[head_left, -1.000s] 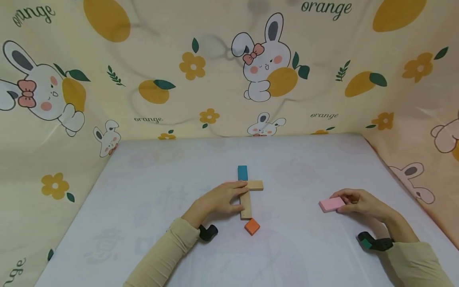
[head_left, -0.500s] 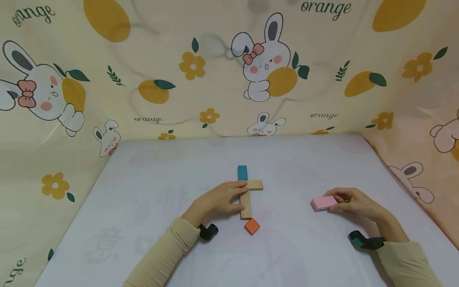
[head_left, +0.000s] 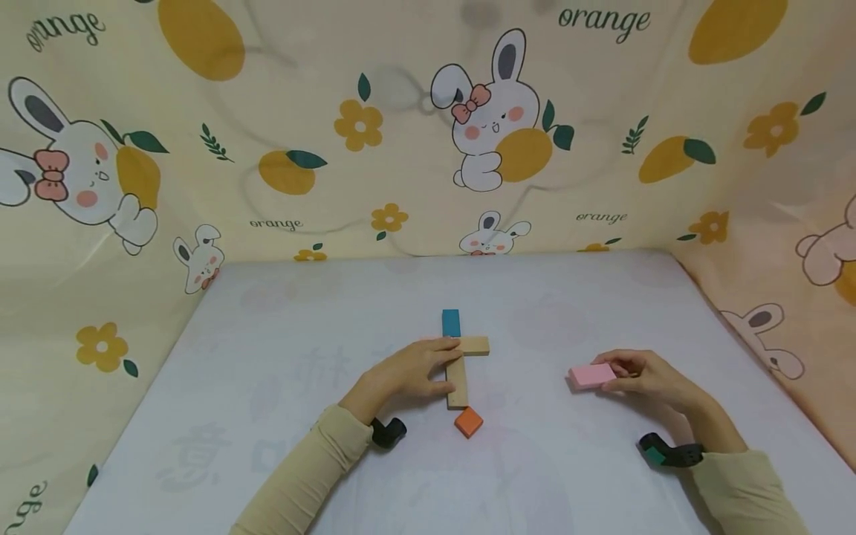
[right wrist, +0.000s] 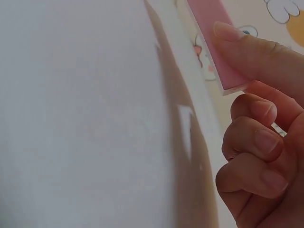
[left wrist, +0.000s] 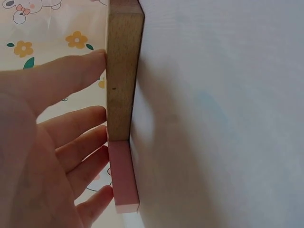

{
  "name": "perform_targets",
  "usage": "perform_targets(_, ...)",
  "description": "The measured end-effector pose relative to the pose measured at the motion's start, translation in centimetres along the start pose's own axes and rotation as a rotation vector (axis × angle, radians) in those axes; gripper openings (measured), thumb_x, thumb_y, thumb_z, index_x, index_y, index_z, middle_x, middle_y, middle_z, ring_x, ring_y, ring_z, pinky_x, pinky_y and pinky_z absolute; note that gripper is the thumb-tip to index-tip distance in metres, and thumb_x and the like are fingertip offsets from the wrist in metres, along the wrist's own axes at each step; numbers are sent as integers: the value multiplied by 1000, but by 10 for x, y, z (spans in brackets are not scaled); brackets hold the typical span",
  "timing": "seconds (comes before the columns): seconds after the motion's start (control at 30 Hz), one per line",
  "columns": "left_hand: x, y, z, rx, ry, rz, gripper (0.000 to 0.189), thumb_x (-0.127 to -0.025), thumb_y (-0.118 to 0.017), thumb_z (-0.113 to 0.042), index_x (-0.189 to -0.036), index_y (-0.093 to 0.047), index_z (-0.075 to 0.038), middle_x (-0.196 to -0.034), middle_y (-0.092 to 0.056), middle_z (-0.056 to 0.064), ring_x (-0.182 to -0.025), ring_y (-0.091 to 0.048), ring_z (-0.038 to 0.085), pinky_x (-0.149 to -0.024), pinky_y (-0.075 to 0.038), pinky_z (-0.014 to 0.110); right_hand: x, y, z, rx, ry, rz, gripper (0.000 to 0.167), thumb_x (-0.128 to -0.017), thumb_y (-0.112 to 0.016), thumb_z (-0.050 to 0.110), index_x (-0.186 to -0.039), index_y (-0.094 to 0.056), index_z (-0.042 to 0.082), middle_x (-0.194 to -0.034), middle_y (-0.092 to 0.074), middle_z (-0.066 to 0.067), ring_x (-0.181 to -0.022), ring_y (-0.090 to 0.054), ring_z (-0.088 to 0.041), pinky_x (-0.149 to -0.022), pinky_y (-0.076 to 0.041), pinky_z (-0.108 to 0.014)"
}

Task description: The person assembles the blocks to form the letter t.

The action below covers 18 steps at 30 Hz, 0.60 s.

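Here the right hand point(head_left: 645, 375) pinches a pink block point(head_left: 591, 375), while the left hand point(head_left: 408, 371) rests flat-fingered on wooden blocks point(head_left: 458, 371).

Right of the long wooden block point(head_left: 458, 381), bare white tabletop point(head_left: 528, 371) runs to the pink block point(head_left: 591, 375); an orange block point(head_left: 469, 422) sits just below it.

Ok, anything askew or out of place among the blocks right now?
The orange block sits turned like a diamond at the foot of the wooden cross, while the blue block lies square. Nothing looks damaged.
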<state>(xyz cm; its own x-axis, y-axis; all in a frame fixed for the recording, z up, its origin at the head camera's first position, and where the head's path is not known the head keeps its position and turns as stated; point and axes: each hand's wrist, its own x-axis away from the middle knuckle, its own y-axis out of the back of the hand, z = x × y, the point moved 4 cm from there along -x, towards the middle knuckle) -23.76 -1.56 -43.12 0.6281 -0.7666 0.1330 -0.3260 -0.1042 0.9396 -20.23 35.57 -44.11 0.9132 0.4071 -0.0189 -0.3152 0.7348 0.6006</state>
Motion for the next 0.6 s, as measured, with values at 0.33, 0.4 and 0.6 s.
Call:
perform_targets(0.33, 1, -1, 0, 13, 3, -1, 60, -95, -57, -37, -146, -42, -10, -158, -35, 6, -147, -33, 24, -122, -29, 39, -4, -10, 5, -34, 30, -9, 30, -82, -71, 1, -111, -62, -5, -81, -47, 12, -73, -44, -1, -51, -34, -23)
perform_targets(0.4, 1, 0, -1, 15, 1, -2, 60, -95, -58, -37, -146, -42, -10, -158, -35, 6, -147, -33, 24, -122, -29, 39, -4, -12, 6, -40, 25, -10, 30, -82, -71, 1, -110, -63, -4, -79, -46, 10, -73, -44, -1, -51, -34, -23)
perform_targets(0.6, 1, 0, -1, 12, -3, -8, 60, -94, -58, -36, -146, -43, -9, -157, -36, 6, -147, -34, 25, -122, -30, 39, -7, -17, 11, -53, 33, -5, 29, -83, -70, 2, -110, -63, -4, -79, -46, 8, -74, -44, -3, -53, -33, -24)
